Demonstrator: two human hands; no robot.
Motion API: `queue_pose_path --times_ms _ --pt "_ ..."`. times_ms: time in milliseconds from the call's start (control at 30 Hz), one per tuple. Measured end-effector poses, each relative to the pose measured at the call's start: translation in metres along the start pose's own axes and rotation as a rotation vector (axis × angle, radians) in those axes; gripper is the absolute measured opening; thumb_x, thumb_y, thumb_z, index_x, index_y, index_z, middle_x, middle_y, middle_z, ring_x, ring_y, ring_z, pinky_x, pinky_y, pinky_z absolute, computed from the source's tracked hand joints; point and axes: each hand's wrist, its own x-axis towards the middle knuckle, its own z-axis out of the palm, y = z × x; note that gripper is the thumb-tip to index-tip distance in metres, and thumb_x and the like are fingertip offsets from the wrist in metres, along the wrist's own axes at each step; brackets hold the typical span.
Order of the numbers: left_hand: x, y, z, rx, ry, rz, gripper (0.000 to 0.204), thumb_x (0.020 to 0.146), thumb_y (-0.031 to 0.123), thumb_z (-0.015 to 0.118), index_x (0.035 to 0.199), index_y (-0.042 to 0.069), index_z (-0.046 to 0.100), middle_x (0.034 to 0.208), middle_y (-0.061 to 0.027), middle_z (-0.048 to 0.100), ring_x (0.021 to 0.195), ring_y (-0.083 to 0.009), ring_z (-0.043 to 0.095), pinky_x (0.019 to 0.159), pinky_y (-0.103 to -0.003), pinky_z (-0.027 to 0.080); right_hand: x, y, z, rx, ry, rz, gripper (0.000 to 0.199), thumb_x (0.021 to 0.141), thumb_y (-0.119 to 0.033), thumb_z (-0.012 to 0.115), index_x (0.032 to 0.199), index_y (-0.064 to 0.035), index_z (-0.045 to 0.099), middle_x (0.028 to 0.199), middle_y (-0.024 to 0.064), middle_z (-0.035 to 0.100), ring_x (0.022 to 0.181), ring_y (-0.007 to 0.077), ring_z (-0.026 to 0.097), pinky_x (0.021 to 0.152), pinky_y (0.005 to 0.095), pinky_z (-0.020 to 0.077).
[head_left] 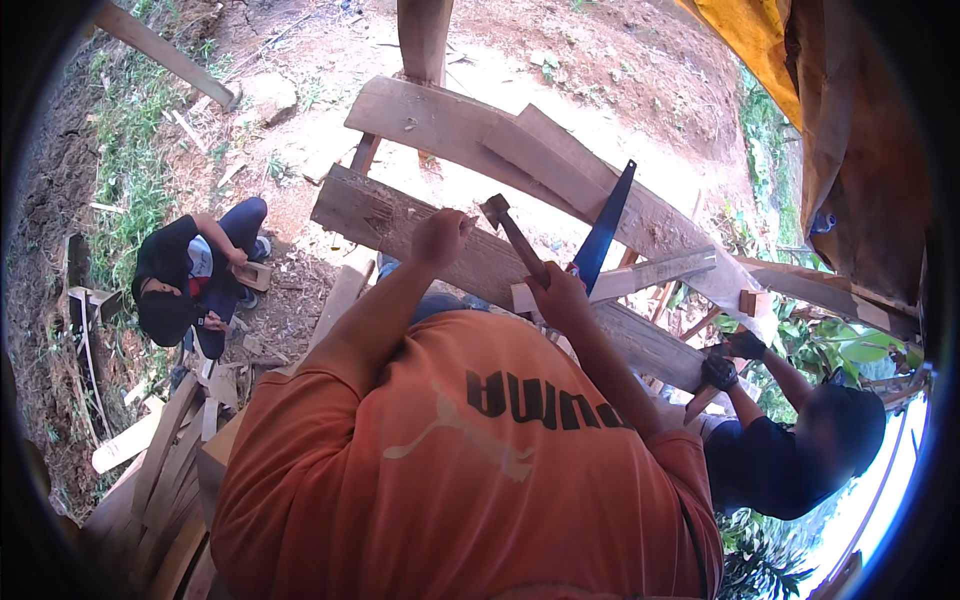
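Note:
My right hand (562, 300) is wrapped round the wooden handle of a hammer (518, 238), its dark head raised toward my left hand. Closed, my left hand (440, 240) rests over a wide plank (365, 208); something small and pale shows at its fingertips, too small to name. Just beyond my right hand lies a handsaw (608, 220) with a blue blade, its handle partly hidden. A narrower board (655, 277) crosses the plank beside that hand.
More boards (440, 120) form the bench's far side. A person in black gloves (720, 372) works at the plank's right end; another person (195, 265) squats at the left holding a small wood block (255, 275). Scrap lumber (165, 470) is piled at lower left. An orange tarp (755, 45) hangs upper right.

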Motion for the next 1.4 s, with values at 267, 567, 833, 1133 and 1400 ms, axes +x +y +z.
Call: queue_pose_path --times_ms 267,567,833,1133,1400 --pt "-0.010 -0.009 0.004 -0.051 -0.031 -0.040 0.017 0.097 0.025 0.079 0.095 0.009 0.081 0.095 -0.0152 0.079 0.089 -0.0381 0.079 0.078 -0.052 0.062 0.003 -0.023 0.021 0.010 -0.012 0.025 0.036 0.106 -0.039 0.073 0.113 -0.0038 0.068 0.090 0.0226 0.076 0.089 0.0456 0.076 0.079 0.0557 0.0561" --pt "-0.013 -0.014 0.004 -0.080 -0.047 -0.073 0.018 0.096 0.025 0.078 0.108 0.013 0.084 0.096 -0.0113 0.079 0.091 -0.0346 0.076 0.081 -0.048 0.061 -0.007 -0.022 0.032 -0.014 0.005 0.006 0.031 0.105 -0.033 0.076 0.106 -0.0033 0.068 0.086 0.0211 0.073 0.084 0.0447 0.074 0.075 0.0546 0.0541" --pt "-0.014 -0.015 0.006 -0.049 -0.001 -0.016 0.014 0.100 0.023 0.077 0.102 0.012 0.085 0.099 -0.0142 0.081 0.091 -0.0375 0.079 0.081 -0.051 0.063 -0.008 -0.024 0.029 -0.058 -0.030 -0.009 0.033 0.108 -0.037 0.067 0.110 -0.0044 0.062 0.090 0.0247 0.075 0.088 0.0491 0.074 0.079 0.0599 0.0553" --pt "-0.012 -0.016 0.007 -0.069 0.007 -0.041 0.021 0.099 0.030 0.079 0.100 0.011 0.085 0.093 -0.0155 0.080 0.087 -0.0383 0.078 0.078 -0.051 0.061 -0.008 -0.031 0.027 -0.083 -0.048 -0.004 0.036 0.109 -0.040 0.066 0.112 -0.0040 0.063 0.095 0.0252 0.077 0.092 0.0492 0.075 0.081 0.0602 0.0562" --pt "-0.011 -0.013 0.005 -0.072 -0.005 -0.046 0.021 0.099 0.028 0.078 0.094 0.009 0.084 0.093 -0.0174 0.080 0.089 -0.0385 0.079 0.079 -0.052 0.062 -0.001 -0.016 0.039 -0.114 -0.046 -0.006 0.037 0.109 -0.041 0.065 0.111 -0.0044 0.062 0.092 0.0248 0.075 0.091 0.0490 0.075 0.081 0.0613 0.0563"
